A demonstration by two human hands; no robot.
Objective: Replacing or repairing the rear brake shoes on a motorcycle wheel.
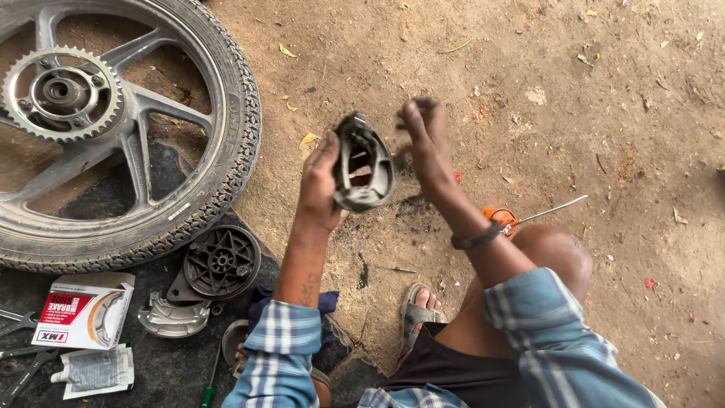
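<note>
My left hand (320, 181) grips a dark, greasy round metal part, a brake shoe pair (363, 161), held up on edge above the dirt ground. My right hand (425, 140) hovers just to the right of it with fingers bent and dirty, holding nothing that I can see. Both forearms come out of blue-and-white checked sleeves. A dark band circles my right wrist.
A motorcycle wheel with tyre and sprocket (113, 128) lies at the left. Below it sit a black round hub plate (221, 261), a silver curved shoe (172, 316), a small cardboard box (84, 310), spanners (16, 355), and an orange-handled screwdriver (529, 217) by my knee.
</note>
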